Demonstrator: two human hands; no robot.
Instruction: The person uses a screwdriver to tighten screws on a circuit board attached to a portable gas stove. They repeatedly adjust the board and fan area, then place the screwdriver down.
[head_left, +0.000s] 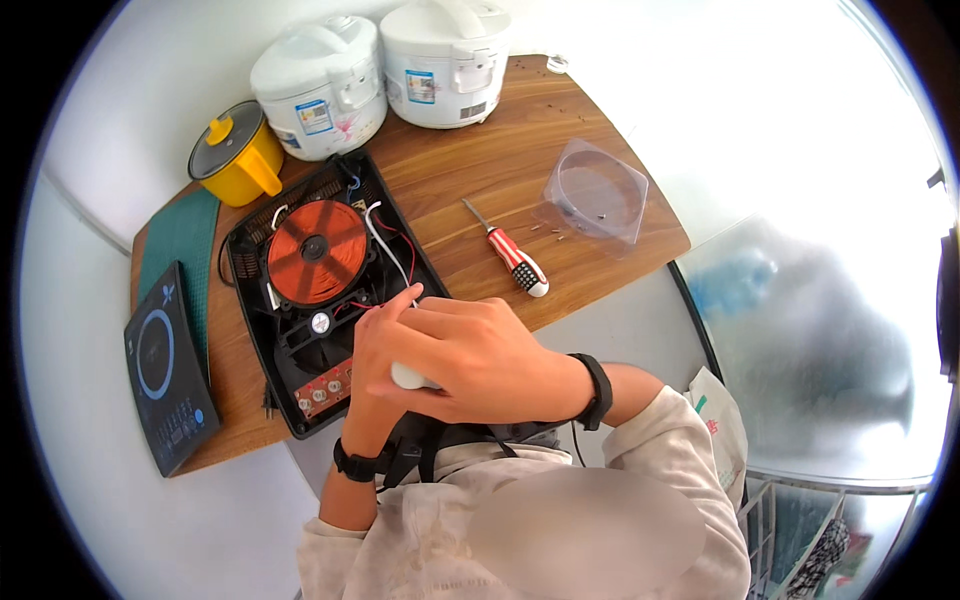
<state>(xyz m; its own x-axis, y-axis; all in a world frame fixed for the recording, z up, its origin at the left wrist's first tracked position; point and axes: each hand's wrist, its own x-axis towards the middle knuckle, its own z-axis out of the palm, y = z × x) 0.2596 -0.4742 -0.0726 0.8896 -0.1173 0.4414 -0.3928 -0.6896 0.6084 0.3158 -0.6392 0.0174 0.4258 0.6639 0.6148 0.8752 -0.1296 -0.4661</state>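
Note:
An opened induction cooker base [262, 372] lies on the table, its orange-red copper coil [318, 252] and wires showing. My right hand [478, 362] is closed over its near right corner, gripping what looks like a screwdriver [407, 376]; only the rounded white handle end shows. My left hand [372, 408] is under and beside the right one, fingers curled over the base's near edge, and mostly covered; what it holds is hidden. A white wire [392, 245] runs from the coil toward my fingers. Near them are a small round fan hub [320, 322] and a red circuit board [325, 388].
A red-and-white screwdriver [515, 260] lies to the right, near a clear plastic tray [597, 196] and loose screws [558, 237]. Two white rice cookers [320, 85] and a yellow pot [238, 160] stand behind. The black glass cooker top [168, 370] leans over the left edge.

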